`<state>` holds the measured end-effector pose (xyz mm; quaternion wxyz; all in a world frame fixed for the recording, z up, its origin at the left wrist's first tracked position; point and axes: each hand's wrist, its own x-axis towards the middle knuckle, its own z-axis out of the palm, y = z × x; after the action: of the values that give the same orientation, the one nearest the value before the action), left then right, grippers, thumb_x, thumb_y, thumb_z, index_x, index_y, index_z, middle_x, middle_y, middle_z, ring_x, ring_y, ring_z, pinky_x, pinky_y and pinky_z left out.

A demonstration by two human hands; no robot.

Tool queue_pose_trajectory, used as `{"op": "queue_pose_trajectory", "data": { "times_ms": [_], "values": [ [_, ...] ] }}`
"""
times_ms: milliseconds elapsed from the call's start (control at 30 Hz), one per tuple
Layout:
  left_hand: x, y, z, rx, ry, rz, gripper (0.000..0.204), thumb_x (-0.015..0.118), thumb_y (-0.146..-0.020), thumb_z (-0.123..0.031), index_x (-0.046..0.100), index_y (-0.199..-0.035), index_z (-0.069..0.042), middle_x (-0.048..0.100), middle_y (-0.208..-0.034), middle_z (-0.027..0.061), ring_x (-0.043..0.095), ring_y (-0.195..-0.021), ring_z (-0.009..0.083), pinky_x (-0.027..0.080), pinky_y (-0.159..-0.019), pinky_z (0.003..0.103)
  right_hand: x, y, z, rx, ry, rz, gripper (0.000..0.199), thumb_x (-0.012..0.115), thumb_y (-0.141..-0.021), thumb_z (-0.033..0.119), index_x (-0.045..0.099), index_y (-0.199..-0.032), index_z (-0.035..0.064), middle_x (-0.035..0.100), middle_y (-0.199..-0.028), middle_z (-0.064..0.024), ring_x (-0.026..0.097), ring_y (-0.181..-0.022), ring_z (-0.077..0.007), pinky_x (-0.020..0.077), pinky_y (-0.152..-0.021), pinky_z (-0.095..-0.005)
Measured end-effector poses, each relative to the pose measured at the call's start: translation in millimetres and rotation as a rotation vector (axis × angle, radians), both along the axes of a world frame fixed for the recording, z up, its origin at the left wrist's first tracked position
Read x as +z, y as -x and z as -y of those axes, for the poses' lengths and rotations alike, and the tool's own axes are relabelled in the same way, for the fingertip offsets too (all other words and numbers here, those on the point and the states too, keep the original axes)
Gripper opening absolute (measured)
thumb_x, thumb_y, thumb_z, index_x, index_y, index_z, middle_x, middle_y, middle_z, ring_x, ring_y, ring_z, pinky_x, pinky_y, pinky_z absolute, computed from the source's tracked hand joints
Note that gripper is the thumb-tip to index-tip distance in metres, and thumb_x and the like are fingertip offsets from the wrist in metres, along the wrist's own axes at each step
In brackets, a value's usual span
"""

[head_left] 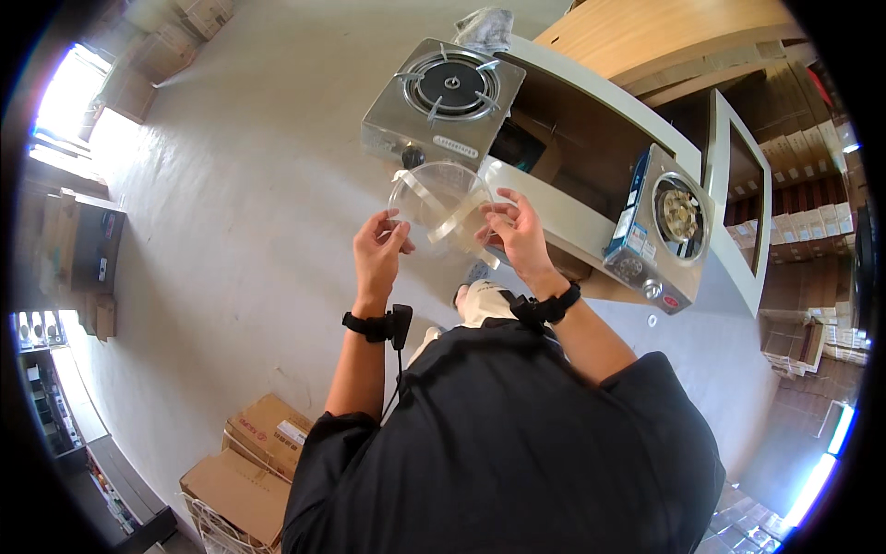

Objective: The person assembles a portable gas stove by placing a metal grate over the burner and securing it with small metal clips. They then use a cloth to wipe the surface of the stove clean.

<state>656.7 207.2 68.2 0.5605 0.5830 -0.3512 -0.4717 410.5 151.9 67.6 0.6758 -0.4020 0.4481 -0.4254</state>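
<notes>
Both L hand [380, 245] and R hand [519, 233] pinch opp. sides of clear round tub [454, 185], prob. to steady it, nr far-L stove [443, 106].

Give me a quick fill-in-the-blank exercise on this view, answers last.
A clear round object is ____ the left hand and the right hand.
The black bands are worn on both ____.
The metal stove beyond the object has ____ burner.
Answers: between; wrists; one.
</notes>
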Motion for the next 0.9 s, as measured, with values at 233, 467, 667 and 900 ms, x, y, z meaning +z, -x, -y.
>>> {"op": "queue_pose_trajectory", "data": {
  "times_ms": [233, 467, 667, 900],
  "values": [
    [9, -9, 109, 0.034, -0.047, 0.069, 0.049, 0.072, -0.095, -0.003, 0.057, -0.141, 0.006, 0.071, -0.102, 0.0112, 0.070, -0.073, 0.0149, 0.056, -0.063, 0.027, -11, -17, 106, 0.052, 0.192, -0.307, 0.044, 0.066, -0.097, 0.003, 0.054, -0.140, -0.0004, 0.056, -0.144, -0.0195, 0.070, -0.092, -0.0167, 0.0587, -0.077, -0.0295],
    [16, -35, 247, -0.107, -0.009, 0.314, 0.047, 0.072, -0.095, -0.007, 0.060, -0.139, 0.005, 0.076, -0.102, 0.0138, 0.071, -0.073, 0.0128, 0.056, -0.059, 0.027, -27, -46, 202, -0.087, 0.463, -0.673, 0.047, 0.075, -0.092, 0.022, 0.065, -0.133, 0.0004, 0.050, -0.154, -0.0280, 0.069, -0.108, -0.0334, 0.0541, -0.098, -0.0395],
    [-6, -62, 351, -0.187, 0.054, 0.467, 0.036, 0.073, -0.094, -0.008, 0.067, -0.125, 0.007, 0.076, -0.092, 0.0129, 0.070, -0.064, 0.0133, 0.053, -0.052, 0.029, -32, -91, 244, -0.127, 0.417, -0.934, 0.064, 0.075, -0.094, 0.044, 0.063, -0.141, 0.0014, 0.042, -0.158, -0.0340, 0.038, -0.147, -0.0486, 0.0333, -0.122, -0.0496],
    [-38, -69, 397, -0.441, 0.259, 0.899, 0.037, 0.079, -0.085, -0.018, 0.073, -0.116, 0.003, 0.073, -0.109, 0.0192, 0.065, -0.102, 0.0381, 0.052, -0.095, 0.046, -39, -116, 251, -0.203, 0.354, -1.247, 0.073, 0.084, -0.084, 0.044, 0.064, -0.141, 0.0038, 0.038, -0.160, -0.0333, 0.037, -0.145, -0.0488, 0.0353, -0.120, -0.0514]
  ]
}}
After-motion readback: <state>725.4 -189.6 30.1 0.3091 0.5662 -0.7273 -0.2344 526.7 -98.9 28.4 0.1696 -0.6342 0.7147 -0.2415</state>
